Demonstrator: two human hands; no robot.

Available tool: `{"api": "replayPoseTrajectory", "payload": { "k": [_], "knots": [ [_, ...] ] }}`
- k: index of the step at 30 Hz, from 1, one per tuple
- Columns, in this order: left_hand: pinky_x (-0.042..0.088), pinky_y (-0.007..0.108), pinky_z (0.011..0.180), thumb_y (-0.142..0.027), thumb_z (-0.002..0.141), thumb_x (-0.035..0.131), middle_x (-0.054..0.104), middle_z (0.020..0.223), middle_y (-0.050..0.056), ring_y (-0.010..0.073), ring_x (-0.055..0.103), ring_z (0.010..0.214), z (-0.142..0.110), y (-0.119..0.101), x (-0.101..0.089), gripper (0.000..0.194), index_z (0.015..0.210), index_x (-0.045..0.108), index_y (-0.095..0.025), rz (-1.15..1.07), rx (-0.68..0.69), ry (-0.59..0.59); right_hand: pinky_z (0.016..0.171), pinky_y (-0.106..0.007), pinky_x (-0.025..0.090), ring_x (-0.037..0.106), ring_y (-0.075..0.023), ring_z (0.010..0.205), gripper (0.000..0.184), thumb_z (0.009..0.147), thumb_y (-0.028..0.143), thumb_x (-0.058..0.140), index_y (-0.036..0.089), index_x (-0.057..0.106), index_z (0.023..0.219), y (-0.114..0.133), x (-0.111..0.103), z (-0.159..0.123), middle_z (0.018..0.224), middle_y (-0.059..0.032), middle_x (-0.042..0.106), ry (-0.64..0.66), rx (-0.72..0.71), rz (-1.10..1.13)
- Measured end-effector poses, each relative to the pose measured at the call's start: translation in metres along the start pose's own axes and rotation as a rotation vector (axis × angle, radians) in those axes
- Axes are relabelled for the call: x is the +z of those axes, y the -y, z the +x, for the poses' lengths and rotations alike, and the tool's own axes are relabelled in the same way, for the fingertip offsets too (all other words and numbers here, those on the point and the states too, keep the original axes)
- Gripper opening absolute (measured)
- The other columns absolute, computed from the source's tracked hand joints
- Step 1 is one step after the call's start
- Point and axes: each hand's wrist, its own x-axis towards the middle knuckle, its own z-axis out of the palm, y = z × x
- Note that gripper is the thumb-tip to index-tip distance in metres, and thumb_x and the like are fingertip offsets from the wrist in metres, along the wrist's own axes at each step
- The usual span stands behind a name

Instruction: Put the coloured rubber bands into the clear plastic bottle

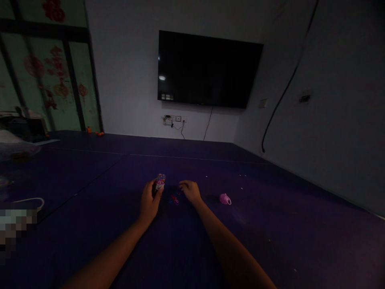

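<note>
We grip a small, many-coloured container (161, 182) in our left hand (150, 199). Our right hand (191, 191) is near the loose bright pieces (175, 200) on the dark mat (183, 249), fingers bent (whether they pinch anything, we cannot tell). Handling those pieces seems the step in hand; the next move calls for a fine, careful pinch.

Both hands (149, 204) (191, 192) and forearms (118, 248) are bare, tapering to narrow wrists (140, 225).

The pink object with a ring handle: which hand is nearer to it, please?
Right. The right hand is left of the pink object; the left hand, holding a small container, is farther left.
</note>
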Motion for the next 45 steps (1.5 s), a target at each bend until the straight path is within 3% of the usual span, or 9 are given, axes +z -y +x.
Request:
{"api": "replayPoseTrajectory", "payload": {
  "k": [4, 9, 14, 17, 22, 24, 27, 34, 45],
  "knots": [
    [0.048, 0.040, 0.082, -0.044, 0.086, 0.047, 0.062, 0.102, 0.011, 0.0239, 0.059, 0.094, 0.000, 0.000, 0.000, 0.037, 0.111, 0.055, -0.018, 0.000, 0.012, -0.003, 0.067, -0.021, 0.046, 0.065, -0.0159, 0.076, 0.024, 0.075, 0.014, 0.049, 0.016, 0.073, 0.078, 0.010, 0.000, -0.004, 0.085, -0.0065, 0.072, 0.113, -0.040, -0.141],
    [0.047, 0.041, 0.083, -0.046, 0.086, 0.046, 0.062, 0.100, 0.011, 0.0246, 0.059, 0.093, 0.001, 0.002, 0.001, 0.037, 0.108, 0.055, -0.017, -0.002, 0.015, -0.008, 0.051, -0.017, 0.040, 0.059, -0.0101, 0.055, 0.028, 0.075, 0.009, 0.044, 0.012, 0.071, 0.069, 0.024, 0.003, -0.005, 0.063, -0.0030, 0.067, 0.388, 0.013, -0.016],
    [0.047, 0.041, 0.083, -0.046, 0.085, 0.047, 0.062, 0.101, 0.011, 0.0249, 0.059, 0.094, 0.001, 0.001, 0.001, 0.037, 0.108, 0.055, -0.018, -0.001, 0.007, -0.004, 0.049, -0.016, 0.035, 0.054, -0.0087, 0.054, 0.012, 0.068, 0.025, 0.067, 0.014, 0.071, 0.070, 0.030, -0.013, -0.005, 0.060, 0.0003, 0.065, 0.414, -0.046, -0.080],
    [0.047, 0.042, 0.083, -0.046, 0.085, 0.047, 0.062, 0.101, 0.011, 0.0250, 0.059, 0.094, 0.001, 0.001, 0.001, 0.037, 0.108, 0.055, -0.018, 0.005, -0.003, -0.002, 0.047, -0.017, 0.032, 0.054, -0.0093, 0.053, 0.025, 0.055, 0.036, 0.078, 0.015, 0.071, 0.067, 0.040, -0.020, -0.006, 0.055, 0.0019, 0.062, 0.489, -0.093, -0.220],
    [0.047, 0.042, 0.085, -0.045, 0.085, 0.047, 0.062, 0.103, 0.012, 0.0252, 0.059, 0.096, 0.001, 0.004, 0.002, 0.036, 0.108, 0.055, -0.018, 0.001, 0.007, 0.000, 0.047, -0.015, 0.034, 0.057, -0.0088, 0.053, 0.013, 0.059, 0.025, 0.077, 0.016, 0.071, 0.065, 0.061, -0.007, -0.008, 0.054, 0.0018, 0.063, 0.576, -0.107, -0.443],
    [0.047, 0.042, 0.086, -0.043, 0.085, 0.048, 0.062, 0.105, 0.011, 0.0252, 0.059, 0.098, 0.001, 0.005, 0.002, 0.035, 0.109, 0.055, -0.018, -0.005, 0.012, -0.001, 0.048, -0.014, 0.037, 0.061, -0.0088, 0.055, 0.005, 0.067, 0.018, 0.070, 0.015, 0.072, 0.070, 0.067, 0.000, -0.008, 0.060, -0.0006, 0.067, 0.586, -0.080, -0.499],
    [0.046, 0.042, 0.087, -0.041, 0.085, 0.049, 0.062, 0.107, 0.011, 0.0251, 0.059, 0.099, 0.000, 0.007, 0.003, 0.035, 0.111, 0.055, -0.019, -0.008, 0.014, 0.003, 0.054, -0.014, 0.041, 0.065, -0.0116, 0.063, 0.014, 0.073, 0.009, 0.060, 0.013, 0.072, 0.076, 0.073, 0.004, -0.008, 0.069, -0.0057, 0.070, 0.572, -0.083, -0.556],
    [0.046, 0.043, 0.087, -0.041, 0.085, 0.049, 0.062, 0.106, 0.012, 0.0257, 0.058, 0.101, -0.001, 0.006, 0.002, 0.035, 0.111, 0.055, -0.018, -0.001, 0.024, 0.035, 0.076, -0.024, 0.046, 0.065, -0.0224, 0.092, 0.022, 0.078, 0.009, 0.054, 0.011, 0.070, 0.092, 0.081, 0.005, -0.017, 0.097, -0.0158, 0.069, 0.539, -0.204, -0.675],
    [0.046, 0.043, 0.086, -0.040, 0.085, 0.048, 0.062, 0.104, 0.011, 0.0256, 0.058, 0.099, 0.000, 0.006, 0.002, 0.033, 0.110, 0.055, -0.019, 0.001, 0.050, 0.050, 0.065, -0.020, 0.042, 0.062, -0.0147, 0.072, 0.016, 0.068, 0.001, 0.059, 0.014, 0.066, 0.066, 0.068, 0.004, -0.012, 0.071, -0.0059, 0.067, 0.565, -0.301, -0.603]
  ]
}}
